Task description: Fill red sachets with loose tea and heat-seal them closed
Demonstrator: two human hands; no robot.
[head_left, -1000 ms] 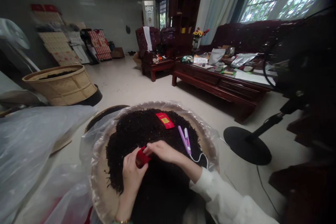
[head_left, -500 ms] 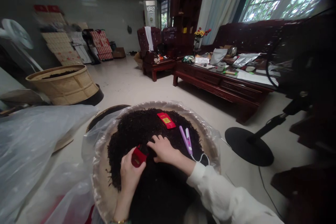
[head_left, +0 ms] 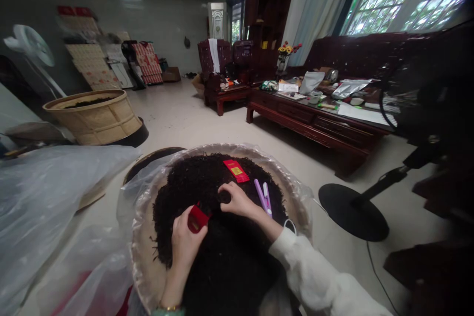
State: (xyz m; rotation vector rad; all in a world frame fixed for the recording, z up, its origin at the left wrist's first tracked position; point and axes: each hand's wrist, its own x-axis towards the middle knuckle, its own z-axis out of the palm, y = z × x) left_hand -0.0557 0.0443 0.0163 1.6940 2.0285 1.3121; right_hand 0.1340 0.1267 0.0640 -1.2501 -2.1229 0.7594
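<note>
A wide round basket (head_left: 142, 237) lined with clear plastic holds a heap of dark, dry tea leaves (head_left: 185, 177). Over the heap, my left hand (head_left: 185, 239) is closed around a small red packet (head_left: 198, 219), its mouth tilted toward the right. My right hand (head_left: 239, 201) is just right of the packet, thumb and fingers curled together on a pinch of dark leaves. Beyond it a flat stack of red packets with a yellow label (head_left: 236, 171) lies on the leaves. A purple hand-held sealer (head_left: 262, 196) with a white cord rests beside my right forearm.
Clear plastic sheeting (head_left: 74, 182) spreads over the floor at left. Behind it stands a second bamboo basket (head_left: 96, 121) of dark leaves. A black fan base (head_left: 351, 211) is at right, and a cluttered wooden table (head_left: 311, 126) stands beyond.
My right hand has gone from spread fingers low over the leaves to a closed pinch, drawn slightly up and right. My left hand still holds the red packet in nearly the same place.
</note>
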